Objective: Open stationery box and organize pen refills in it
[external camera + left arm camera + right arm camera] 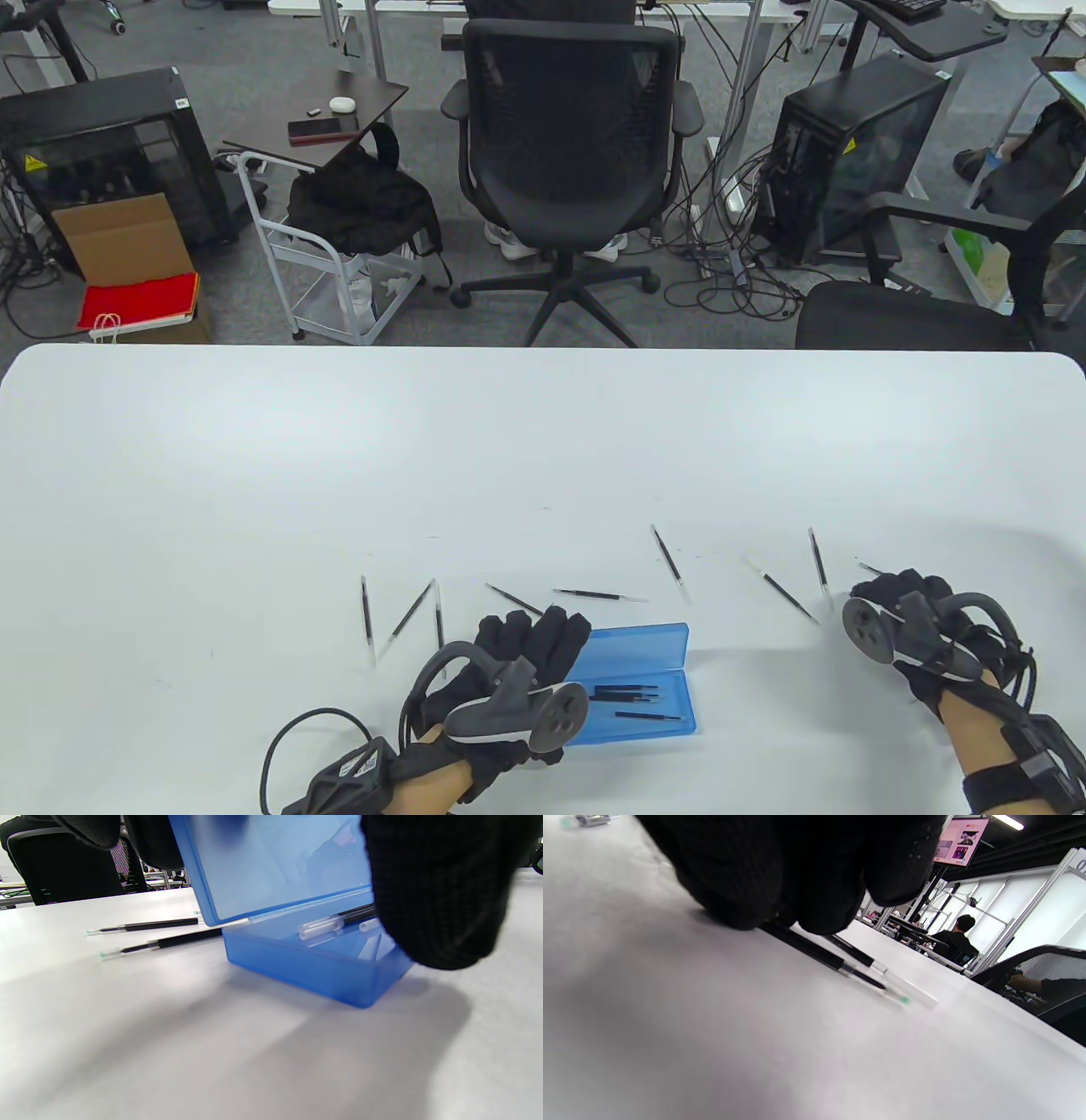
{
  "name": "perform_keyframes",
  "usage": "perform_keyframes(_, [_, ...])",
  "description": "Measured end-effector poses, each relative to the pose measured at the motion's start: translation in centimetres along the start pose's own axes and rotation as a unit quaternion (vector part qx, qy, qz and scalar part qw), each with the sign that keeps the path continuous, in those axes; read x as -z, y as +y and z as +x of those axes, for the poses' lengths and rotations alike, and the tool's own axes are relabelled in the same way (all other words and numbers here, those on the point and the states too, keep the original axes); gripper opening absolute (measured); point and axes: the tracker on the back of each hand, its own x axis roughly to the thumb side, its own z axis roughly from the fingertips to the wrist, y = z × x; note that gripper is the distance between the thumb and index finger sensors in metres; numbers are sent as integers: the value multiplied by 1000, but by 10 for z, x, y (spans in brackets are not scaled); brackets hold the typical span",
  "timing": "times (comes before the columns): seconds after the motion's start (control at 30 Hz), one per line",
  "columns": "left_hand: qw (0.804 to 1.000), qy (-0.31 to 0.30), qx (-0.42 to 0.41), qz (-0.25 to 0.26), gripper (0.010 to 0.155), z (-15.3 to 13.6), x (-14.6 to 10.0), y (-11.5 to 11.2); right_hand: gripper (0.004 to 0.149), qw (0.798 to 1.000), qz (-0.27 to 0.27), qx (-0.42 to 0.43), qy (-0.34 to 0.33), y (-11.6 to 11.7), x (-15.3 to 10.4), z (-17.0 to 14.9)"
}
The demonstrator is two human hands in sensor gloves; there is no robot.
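Table view: translucent blue box (653,679) (rectangular) open.

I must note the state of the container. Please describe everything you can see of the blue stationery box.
The blue stationery box is a flat, translucent plastic rectangle with a hinged lid. It sits open on the white table near its front edge, the lid raised. A few black pen refills lie inside. The left hand covers its left end, its fingers against the lid.
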Motion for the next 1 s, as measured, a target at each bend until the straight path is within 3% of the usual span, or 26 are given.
perform_keyframes(0.73, [1000, 3, -4, -3, 129, -1, 1, 0, 50, 1000, 3, 19, -1, 1, 1, -5])
perform_keyframes(0.83, [1000, 3, -4, -3, 129, -1, 1, 0, 51, 1000, -23, 18, 2, -8, -3, -5])
perform_keyframes(1.0, [1000, 2, -4, -3, 129, -1, 1, 0, 52, 995, -86, 50, -28, -50, -20, 15])
